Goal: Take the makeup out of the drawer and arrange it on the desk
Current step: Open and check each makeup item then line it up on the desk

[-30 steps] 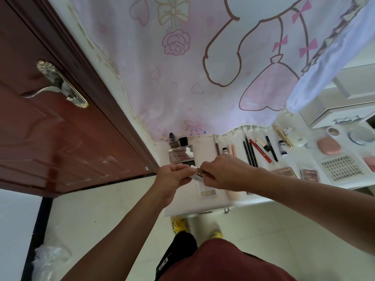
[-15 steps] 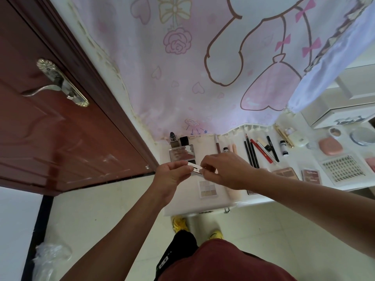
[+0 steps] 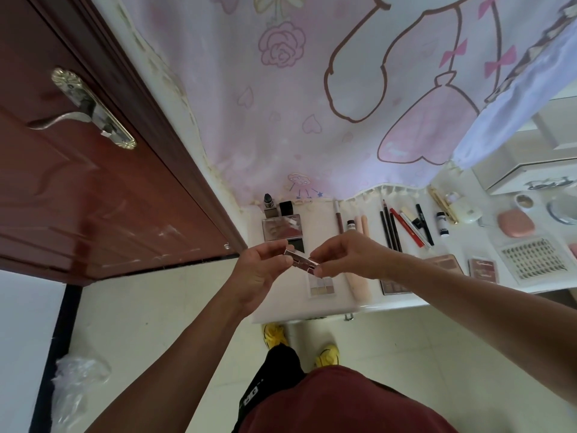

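Note:
Both hands hold a small rose-gold lipstick tube above the left part of the white desk. My left hand pinches its left end; my right hand pinches its right end. Below them lie a small eyeshadow palette and a beige tube. Farther back stand an open lipstick, a black cap and a mirrored compact. Pencils and liners lie in a row to the right.
A brown door with a metal handle stands at the left. A pink curtain hangs behind the desk. At the right lie two brown palettes, a lash tray, a pink compact and a white box.
The two hands have lifted the lipstick tube slightly off the desk, uncovering the small eyeshadow palette below. More of the tube now shows between the fingers.

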{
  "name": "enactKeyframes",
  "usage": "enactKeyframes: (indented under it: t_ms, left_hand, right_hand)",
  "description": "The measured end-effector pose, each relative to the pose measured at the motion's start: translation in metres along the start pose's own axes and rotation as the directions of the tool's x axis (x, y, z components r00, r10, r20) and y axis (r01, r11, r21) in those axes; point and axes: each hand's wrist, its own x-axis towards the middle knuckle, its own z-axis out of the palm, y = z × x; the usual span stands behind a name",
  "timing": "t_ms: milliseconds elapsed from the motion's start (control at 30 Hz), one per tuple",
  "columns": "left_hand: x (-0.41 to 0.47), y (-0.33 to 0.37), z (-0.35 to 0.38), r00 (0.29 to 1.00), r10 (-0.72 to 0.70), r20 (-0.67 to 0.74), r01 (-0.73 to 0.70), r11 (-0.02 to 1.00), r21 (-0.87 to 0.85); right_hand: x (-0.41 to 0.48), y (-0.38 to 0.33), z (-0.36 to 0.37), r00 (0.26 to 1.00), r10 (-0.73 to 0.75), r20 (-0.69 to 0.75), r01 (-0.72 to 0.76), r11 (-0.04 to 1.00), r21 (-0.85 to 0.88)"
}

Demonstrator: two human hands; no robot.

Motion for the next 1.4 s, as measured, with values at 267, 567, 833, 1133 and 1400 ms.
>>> enactKeyframes:
  t_ms: [267, 567, 833, 1133, 1400]
  left_hand:
    - [0.000, -0.008, -0.024, 0.999, -0.047, 0.015, 0.044, 0.989, 0.143]
    - [0.005, -0.044, -0.067, 0.981, -0.017, -0.192, 0.121, 0.828, 0.547]
    - [0.033, -0.082, -0.075, 0.969, -0.034, -0.246, 0.213, 0.628, 0.749]
    - [0.049, -0.106, -0.085, 0.970, 0.047, -0.237, 0.181, 0.509, 0.842]
    - [0.055, -0.114, -0.093, 0.967, 0.089, -0.237, 0.169, 0.473, 0.865]
  right_hand:
    - [0.014, 0.013, -0.001, 0.987, 0.155, 0.035, -0.159, 0.968, 0.192]
    - [0.050, 0.032, 0.015, 0.957, 0.279, 0.084, -0.291, 0.930, 0.223]
    - [0.097, 0.057, 0.040, 0.907, 0.422, 0.018, -0.414, 0.881, 0.229]
    - [0.129, 0.067, 0.056, 0.935, 0.348, -0.064, -0.352, 0.932, -0.079]
    - [0.141, 0.068, 0.048, 0.906, 0.392, -0.159, -0.396, 0.918, 0.009]
